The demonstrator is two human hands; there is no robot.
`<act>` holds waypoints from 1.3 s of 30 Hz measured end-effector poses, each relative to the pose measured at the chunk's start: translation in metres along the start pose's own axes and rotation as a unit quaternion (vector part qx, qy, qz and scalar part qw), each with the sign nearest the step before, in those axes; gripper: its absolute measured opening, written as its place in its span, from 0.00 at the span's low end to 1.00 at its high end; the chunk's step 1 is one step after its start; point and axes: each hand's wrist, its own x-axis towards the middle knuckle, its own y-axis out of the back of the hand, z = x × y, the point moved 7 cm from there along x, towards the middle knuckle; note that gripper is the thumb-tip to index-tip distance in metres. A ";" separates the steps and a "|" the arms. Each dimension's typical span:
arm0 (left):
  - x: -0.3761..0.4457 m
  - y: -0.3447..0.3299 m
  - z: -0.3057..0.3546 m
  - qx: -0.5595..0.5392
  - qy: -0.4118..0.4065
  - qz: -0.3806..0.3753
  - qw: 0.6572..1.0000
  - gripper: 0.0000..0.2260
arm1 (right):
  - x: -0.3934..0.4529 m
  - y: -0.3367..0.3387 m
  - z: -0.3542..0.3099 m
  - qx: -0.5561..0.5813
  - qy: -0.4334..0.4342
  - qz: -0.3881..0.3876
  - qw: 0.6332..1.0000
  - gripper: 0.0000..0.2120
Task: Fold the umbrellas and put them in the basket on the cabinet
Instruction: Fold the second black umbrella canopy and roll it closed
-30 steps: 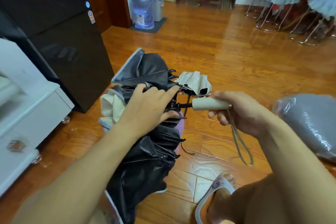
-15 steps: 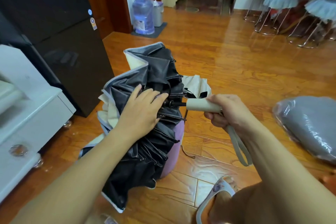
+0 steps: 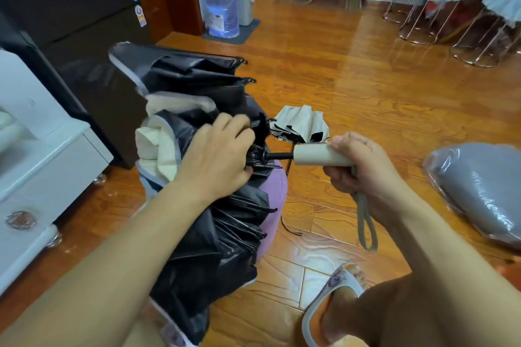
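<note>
Since a second ago the left hand [image 3: 217,160] has slid from lying flat on the canopy to the runner, its grip curling round the ribs there, and the black shaft shows shorter — the collapse looks nearly done. The right hand [image 3: 363,166] grips the beige handle [image 3: 318,155]. The umbrella [image 3: 197,205] — black inside, cream outside, crumpled — hangs between the hands above the floor [image 3: 366,87].

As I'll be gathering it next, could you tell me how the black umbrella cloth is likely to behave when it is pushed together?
The umbrella cloth will probably be floppy: it hangs in loose folds below the left hand. Its glossy surface suggests it may slip under the fingers. The thin ribs poking from the folds look likely to spring or snag.
</note>
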 end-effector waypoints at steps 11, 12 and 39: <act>-0.012 -0.022 -0.002 -0.120 0.046 -0.104 0.986 0.13 | 0.007 -0.004 -0.005 -0.047 0.022 0.014 0.999 0.08; -0.012 -0.022 -0.001 -0.120 0.052 -0.096 0.987 0.12 | 0.008 -0.003 -0.006 -0.048 0.021 0.016 0.998 0.09; -0.007 -0.005 0.014 -0.078 0.045 -0.009 0.996 0.12 | 0.004 -0.003 -0.008 -0.050 0.029 0.056 0.997 0.06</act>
